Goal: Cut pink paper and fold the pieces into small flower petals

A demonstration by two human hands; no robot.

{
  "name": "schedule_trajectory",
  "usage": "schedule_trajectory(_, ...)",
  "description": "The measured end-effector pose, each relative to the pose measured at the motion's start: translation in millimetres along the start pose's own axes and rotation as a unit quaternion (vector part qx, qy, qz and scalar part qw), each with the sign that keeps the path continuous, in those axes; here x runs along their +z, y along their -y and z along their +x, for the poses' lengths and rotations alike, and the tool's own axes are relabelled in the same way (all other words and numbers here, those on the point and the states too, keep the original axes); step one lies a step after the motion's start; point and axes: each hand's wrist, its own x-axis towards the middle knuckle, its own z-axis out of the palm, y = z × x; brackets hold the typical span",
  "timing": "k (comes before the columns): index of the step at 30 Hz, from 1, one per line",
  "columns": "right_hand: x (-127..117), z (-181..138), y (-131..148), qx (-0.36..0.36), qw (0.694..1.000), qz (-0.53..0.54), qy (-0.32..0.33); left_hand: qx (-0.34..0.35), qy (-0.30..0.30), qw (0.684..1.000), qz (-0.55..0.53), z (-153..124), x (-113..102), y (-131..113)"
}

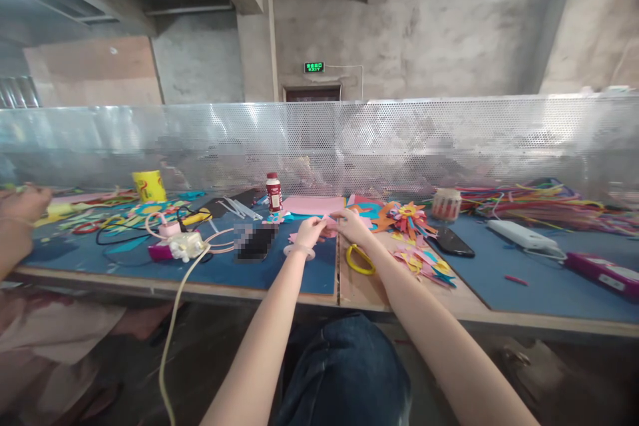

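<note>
Both my hands meet over the blue mat (279,266) at the table's middle. My left hand (309,231) and my right hand (352,223) pinch a small pink paper piece (329,222) between their fingertips. A pale bracelet sits on my left wrist. Just below my right wrist lies a yellow ring (360,259) on the bare wood. A pink paper sheet (313,205) lies behind my hands, and a small red-capped bottle (273,192) stands upright to the left of it.
Colourful paper flowers (407,216) and scraps (424,265) lie right of my hands, with a black phone (453,241), a white power strip (522,235) and coloured strips (539,203). At left are a yellow cup (148,185), a glue gun (194,217), cables and another person's hand (22,203). A perforated metal screen (349,140) backs the table.
</note>
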Motion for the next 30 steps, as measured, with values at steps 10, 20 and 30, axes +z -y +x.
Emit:
schedule_trajectory(10,-4.5,-4.0,8.2,0.045,0.988,0.115,0.092,0.025,-0.006,1.0,0.0,0.5,-0.9,5.4)
schedule_trajectory(20,-3.5,-0.5,-9.0,0.119,0.978,0.167,0.034,0.009,-0.027,0.999,-0.036,9.3,1.0,13.2)
schedule_trajectory(30,-3.3,-2.0,-9.4,0.151,0.96,0.229,0.05,0.023,-0.014,0.999,-0.041,6.7,1.3,8.0)
